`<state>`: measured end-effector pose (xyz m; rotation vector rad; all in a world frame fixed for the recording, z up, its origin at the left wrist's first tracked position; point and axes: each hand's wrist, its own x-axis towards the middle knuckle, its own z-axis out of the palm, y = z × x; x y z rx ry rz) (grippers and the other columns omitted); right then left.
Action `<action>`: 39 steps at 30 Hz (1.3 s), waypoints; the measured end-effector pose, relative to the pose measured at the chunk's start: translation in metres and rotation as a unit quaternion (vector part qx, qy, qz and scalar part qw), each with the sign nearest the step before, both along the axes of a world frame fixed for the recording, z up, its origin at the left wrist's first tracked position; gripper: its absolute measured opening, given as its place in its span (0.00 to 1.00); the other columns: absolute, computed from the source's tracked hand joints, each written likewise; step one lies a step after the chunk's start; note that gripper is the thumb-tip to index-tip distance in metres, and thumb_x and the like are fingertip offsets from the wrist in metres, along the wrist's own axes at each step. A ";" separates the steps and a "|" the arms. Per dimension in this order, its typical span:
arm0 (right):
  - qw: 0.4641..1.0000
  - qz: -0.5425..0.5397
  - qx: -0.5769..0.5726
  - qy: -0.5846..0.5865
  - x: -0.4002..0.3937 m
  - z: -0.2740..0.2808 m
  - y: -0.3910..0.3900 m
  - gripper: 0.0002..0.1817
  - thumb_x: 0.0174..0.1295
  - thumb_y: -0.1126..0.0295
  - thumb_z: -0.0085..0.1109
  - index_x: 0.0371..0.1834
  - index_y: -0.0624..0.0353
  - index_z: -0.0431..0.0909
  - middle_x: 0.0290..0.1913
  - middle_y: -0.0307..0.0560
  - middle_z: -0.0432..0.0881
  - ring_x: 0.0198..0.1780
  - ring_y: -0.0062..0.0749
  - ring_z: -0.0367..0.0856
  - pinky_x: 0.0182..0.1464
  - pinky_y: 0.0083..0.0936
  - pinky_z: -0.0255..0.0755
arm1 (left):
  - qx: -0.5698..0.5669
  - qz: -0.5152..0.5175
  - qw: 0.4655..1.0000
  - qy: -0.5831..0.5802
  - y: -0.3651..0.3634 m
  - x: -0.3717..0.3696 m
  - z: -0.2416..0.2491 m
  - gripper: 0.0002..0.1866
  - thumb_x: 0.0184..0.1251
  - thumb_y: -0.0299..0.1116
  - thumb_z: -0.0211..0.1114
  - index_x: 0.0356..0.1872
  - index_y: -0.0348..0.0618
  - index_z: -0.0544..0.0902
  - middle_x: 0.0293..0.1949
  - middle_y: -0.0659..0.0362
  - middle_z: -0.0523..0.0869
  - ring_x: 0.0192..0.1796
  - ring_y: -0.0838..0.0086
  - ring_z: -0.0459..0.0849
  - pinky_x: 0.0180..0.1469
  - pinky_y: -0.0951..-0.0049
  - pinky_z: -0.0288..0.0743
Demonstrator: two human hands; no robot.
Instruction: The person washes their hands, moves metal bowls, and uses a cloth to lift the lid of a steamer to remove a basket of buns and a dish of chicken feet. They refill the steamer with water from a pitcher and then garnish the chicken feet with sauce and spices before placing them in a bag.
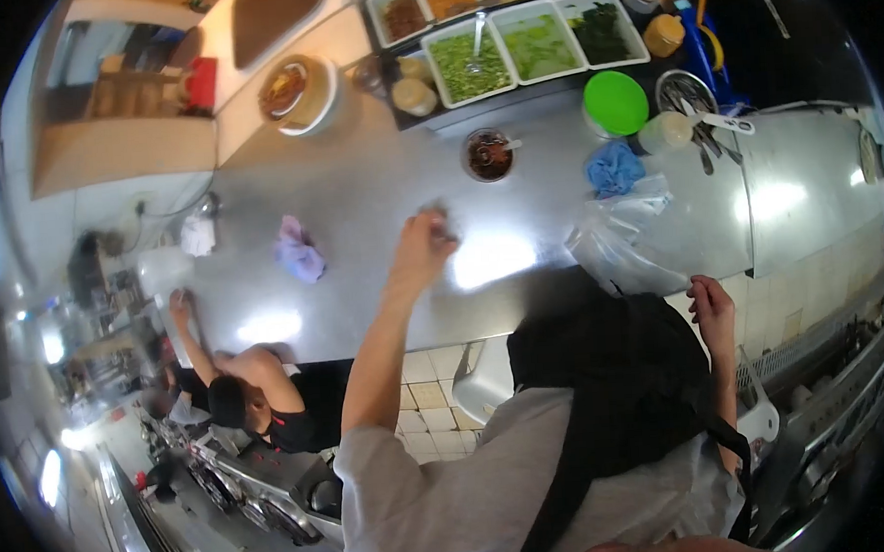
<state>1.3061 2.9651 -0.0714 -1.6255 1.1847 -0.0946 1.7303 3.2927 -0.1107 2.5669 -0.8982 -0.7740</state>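
My left hand [426, 247] is over the steel counter [378, 194], its fingers closed around something small and dark, blurred, that I cannot make out. Just beyond it stands a small bowl of dark red sauce [489, 156] with a spoon in it. At the counter's front edge my right hand [712, 310] has its fingers curled, the fingertips right at the corner of a clear plastic bag [620, 237]. That bag lies crumpled on the counter and stretches toward those fingertips. A blue cloth [614, 168] sits at its far end.
Trays of chopped greens [469, 63] and other toppings line the back. A green lid [615, 103], a squeeze bottle [666, 132] and a container of utensils [688, 98] stand at right. Further left are a purple cloth [299, 249], a white tub [308, 98] and another person [284, 399].
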 end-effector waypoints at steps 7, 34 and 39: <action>1.000 -0.010 0.006 0.007 0.004 0.003 0.004 0.12 0.74 0.67 0.55 0.53 0.62 0.82 0.34 0.37 0.83 0.28 0.16 0.76 0.26 0.17 0.71 | -0.264 0.175 0.917 0.241 -0.041 0.015 0.082 0.27 0.71 0.24 0.63 0.70 0.45 0.70 0.47 0.59 0.79 0.46 0.76 0.82 0.49 0.75 0.77; 0.998 -0.047 0.040 0.017 -0.008 -0.006 0.008 0.12 0.75 0.66 0.55 0.52 0.61 0.82 0.32 0.37 0.83 0.28 0.16 0.77 0.26 0.17 0.71 | -0.240 0.086 0.884 0.392 -0.140 0.068 0.053 0.17 0.73 0.27 0.65 0.60 0.39 0.79 0.43 0.64 0.86 0.43 0.82 0.83 0.42 0.80 0.76; 0.997 -0.057 0.047 0.024 -0.005 -0.005 0.008 0.12 0.75 0.66 0.55 0.52 0.61 0.82 0.33 0.37 0.83 0.28 0.16 0.77 0.26 0.17 0.71 | -0.247 0.079 0.896 0.361 -0.140 0.066 0.044 0.18 0.70 0.27 0.68 0.59 0.37 0.81 0.40 0.64 0.86 0.40 0.82 0.82 0.41 0.80 0.76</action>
